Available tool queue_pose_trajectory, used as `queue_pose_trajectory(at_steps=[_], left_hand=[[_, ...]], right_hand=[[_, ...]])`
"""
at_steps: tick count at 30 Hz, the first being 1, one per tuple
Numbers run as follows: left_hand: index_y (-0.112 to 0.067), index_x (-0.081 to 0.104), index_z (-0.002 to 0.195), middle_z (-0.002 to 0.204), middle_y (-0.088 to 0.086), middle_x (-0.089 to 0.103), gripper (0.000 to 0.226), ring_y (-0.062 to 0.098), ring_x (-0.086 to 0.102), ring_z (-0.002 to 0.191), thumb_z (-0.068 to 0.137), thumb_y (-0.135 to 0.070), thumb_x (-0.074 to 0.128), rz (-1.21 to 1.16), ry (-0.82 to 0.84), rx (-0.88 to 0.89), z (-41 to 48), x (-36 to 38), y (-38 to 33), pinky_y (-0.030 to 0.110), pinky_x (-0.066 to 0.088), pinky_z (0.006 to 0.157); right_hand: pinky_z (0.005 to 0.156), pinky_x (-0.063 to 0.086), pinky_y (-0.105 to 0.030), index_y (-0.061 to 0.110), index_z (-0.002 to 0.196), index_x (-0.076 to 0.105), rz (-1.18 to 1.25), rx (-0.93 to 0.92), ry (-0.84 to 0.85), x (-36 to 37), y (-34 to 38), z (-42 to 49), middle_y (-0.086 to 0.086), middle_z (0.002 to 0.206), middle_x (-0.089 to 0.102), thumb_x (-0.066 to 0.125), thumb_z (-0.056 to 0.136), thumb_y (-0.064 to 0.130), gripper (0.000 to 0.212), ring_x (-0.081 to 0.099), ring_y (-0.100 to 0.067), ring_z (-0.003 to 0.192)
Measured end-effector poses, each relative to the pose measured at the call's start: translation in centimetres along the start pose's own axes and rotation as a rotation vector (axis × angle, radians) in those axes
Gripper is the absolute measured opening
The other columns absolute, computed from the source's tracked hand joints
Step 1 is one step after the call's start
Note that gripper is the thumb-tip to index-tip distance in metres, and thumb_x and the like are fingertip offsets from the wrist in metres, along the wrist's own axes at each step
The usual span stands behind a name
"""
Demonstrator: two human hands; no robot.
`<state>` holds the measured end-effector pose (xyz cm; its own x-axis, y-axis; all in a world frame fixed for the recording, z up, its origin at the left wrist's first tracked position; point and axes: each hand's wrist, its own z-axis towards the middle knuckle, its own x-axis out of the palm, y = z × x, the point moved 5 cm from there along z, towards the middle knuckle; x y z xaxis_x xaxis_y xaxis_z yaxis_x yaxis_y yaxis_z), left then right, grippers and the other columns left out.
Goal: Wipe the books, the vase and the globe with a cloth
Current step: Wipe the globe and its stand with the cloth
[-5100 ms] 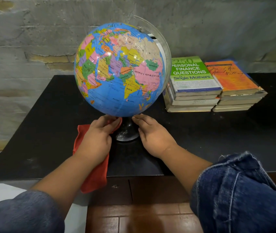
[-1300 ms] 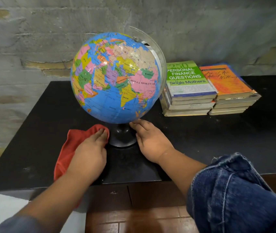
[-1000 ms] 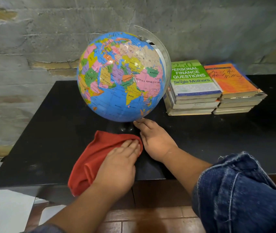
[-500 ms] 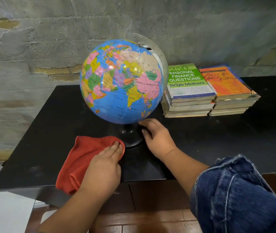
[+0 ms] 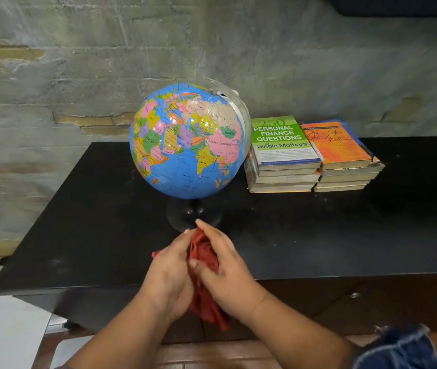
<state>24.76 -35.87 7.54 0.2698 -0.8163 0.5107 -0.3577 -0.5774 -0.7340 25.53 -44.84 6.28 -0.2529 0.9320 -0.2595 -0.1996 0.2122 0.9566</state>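
Observation:
A colourful globe (image 5: 185,141) stands on a black base (image 5: 185,214) on the black table (image 5: 92,222). To its right lie two stacks of books (image 5: 310,155), one with a green cover on top, the other orange. In front of the base, above the table's front edge, my left hand (image 5: 168,272) and my right hand (image 5: 228,272) hold a bunched red cloth (image 5: 202,254) between them. The cloth's lower end hangs below the hands. Neither hand touches the globe. No vase is in view.
A rough grey wall (image 5: 105,49) rises just behind the table. White sheets (image 5: 1,331) lie on the floor at the lower left. A dark cabinet front (image 5: 371,302) sits under the table edge.
My left hand lifted the red cloth off the table. My right hand left the globe's base and joined it, so both now hold the cloth in front of the base.

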Motion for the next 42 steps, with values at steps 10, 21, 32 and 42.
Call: queue_pose_trajectory(at_steps=[10, 21, 32, 42], left_hand=[[-0.016, 0.044, 0.141, 0.144, 0.003, 0.042, 0.051, 0.022, 0.039, 0.131, 0.094, -0.029, 0.054, 1.679, -0.195, 0.507, 4.5, -4.1, -4.3, 0.036, 0.037, 0.107], [-0.018, 0.022, 0.152, 0.155, -0.002, 0.024, 0.061, 0.017, 0.023, 0.142, 0.098, -0.038, 0.041, 2.023, -0.102, 0.503, 4.9, -4.0, -3.7, 0.030, 0.030, 0.114], [-0.016, 0.022, 0.152, 0.155, -0.001, 0.025, 0.062, 0.017, 0.022, 0.143, 0.098, -0.041, 0.041, 2.043, -0.110, 0.515, 5.0, -3.4, -3.7, 0.031, 0.028, 0.115], [-0.020, 0.018, 0.153, 0.157, -0.004, 0.020, 0.066, 0.016, 0.021, 0.144, 0.097, -0.045, 0.042, 2.048, -0.100, 0.516, 4.8, -4.0, -3.9, 0.033, 0.030, 0.114]], right_hand=[[0.093, 0.021, 0.005, 0.006, 0.121, 0.063, -0.327, 0.103, -0.460, -8.1, -0.5, 6.6, -0.009, 0.129, 0.052, 0.071, 0.083, 0.009, 0.040, 0.050, -0.017, 0.122], [0.090, 0.033, -0.018, 0.012, 0.133, 0.054, -0.826, 0.134, 0.186, -2.9, -1.3, 13.6, -0.010, 0.136, 0.056, 0.043, 0.100, 0.014, 0.035, 0.048, -0.028, 0.129], [0.101, 0.042, -0.034, 0.024, 0.138, 0.054, -0.884, -0.051, 0.098, -2.6, -1.8, 7.5, 0.003, 0.140, 0.048, 0.051, 0.090, 0.007, 0.051, 0.043, -0.025, 0.114], [0.098, 0.043, -0.021, 0.029, 0.109, 0.073, -0.608, 0.289, 0.022, -7.9, -0.5, 5.9, 0.008, 0.108, 0.058, 0.060, 0.087, 0.016, 0.029, 0.058, -0.013, 0.107]])
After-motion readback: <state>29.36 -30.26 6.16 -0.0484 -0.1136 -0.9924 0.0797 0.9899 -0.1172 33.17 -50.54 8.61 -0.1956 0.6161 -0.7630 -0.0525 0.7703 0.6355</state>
